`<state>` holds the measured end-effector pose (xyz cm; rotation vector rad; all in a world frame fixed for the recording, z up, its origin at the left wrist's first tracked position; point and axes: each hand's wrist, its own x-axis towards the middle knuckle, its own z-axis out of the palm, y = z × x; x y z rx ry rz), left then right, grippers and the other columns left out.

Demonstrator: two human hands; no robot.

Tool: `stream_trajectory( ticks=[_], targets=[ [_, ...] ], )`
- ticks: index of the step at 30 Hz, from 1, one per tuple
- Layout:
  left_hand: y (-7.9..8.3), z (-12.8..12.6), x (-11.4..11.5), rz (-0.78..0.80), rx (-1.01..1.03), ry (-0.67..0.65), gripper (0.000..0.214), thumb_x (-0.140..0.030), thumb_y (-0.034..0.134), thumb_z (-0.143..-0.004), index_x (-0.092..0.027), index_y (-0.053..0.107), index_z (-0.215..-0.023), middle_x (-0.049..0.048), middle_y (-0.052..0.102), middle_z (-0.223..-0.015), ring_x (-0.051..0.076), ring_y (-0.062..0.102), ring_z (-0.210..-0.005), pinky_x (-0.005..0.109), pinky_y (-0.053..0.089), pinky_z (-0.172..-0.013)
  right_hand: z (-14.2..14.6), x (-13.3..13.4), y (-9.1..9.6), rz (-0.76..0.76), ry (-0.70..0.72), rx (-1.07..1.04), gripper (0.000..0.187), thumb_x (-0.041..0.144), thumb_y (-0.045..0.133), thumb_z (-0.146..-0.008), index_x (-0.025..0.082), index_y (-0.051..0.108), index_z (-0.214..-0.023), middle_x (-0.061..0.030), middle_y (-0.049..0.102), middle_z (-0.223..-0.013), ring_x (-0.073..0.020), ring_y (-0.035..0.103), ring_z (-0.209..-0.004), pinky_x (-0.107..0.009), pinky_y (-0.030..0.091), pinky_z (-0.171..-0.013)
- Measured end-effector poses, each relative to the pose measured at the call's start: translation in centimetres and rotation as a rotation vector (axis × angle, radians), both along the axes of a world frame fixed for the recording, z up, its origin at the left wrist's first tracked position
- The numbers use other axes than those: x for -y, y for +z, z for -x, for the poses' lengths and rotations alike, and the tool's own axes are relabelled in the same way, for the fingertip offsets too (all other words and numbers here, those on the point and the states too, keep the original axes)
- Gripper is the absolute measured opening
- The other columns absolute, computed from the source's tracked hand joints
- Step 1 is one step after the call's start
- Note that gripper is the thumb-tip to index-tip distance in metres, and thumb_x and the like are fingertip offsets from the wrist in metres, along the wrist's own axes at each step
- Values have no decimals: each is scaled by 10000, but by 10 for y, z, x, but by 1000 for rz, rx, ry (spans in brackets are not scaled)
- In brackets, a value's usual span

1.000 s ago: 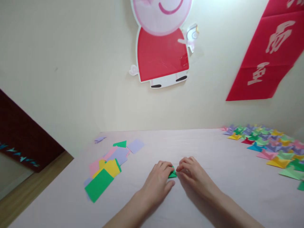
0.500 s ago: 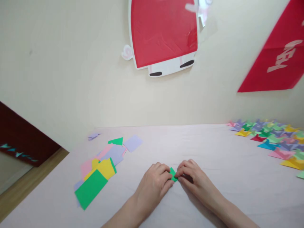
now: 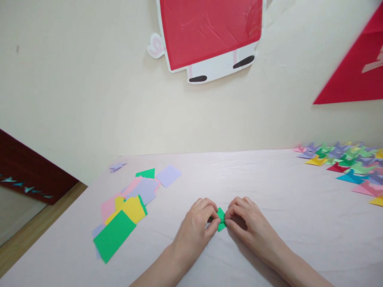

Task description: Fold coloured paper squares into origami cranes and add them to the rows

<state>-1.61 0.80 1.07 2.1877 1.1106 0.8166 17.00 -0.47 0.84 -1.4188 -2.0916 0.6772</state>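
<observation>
A small piece of folded green paper is pinched between my two hands, just above or on the pale cloth. My left hand grips its left side with thumb and forefinger. From the right, my right hand pinches the other side the same way, with the fingers curled. Only the middle of the green piece shows, its upper and lower corners sticking out between the fingertips; its ends are hidden by them.
Left of my hands lies a loose pile with a green sheet, a yellow sheet and a lilac sheet. Several folded paper shapes, among them a blue one, stand at the far right. A pale wall rises behind the cloth-covered surface.
Both hands now pinch the green paper from opposite sides, and more of it shows between them. My left fingers have drawn into a tighter pinch. The camera view has shifted slightly.
</observation>
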Motion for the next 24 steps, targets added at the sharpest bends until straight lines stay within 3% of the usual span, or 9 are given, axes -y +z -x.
stream_trajectory(
  ticks=[24],
  targets=[
    [-1,-6,-3,80,42,10,226,-9,552,-780,-201,457,-710,4,564,-863,173,513,-850,293,407,-767,6,-1,-3,-29,-28,81,128,136,565,-848,203,566,-738,-26,567,-820,-203,499,-808,-357,369,-740]
  ],
)
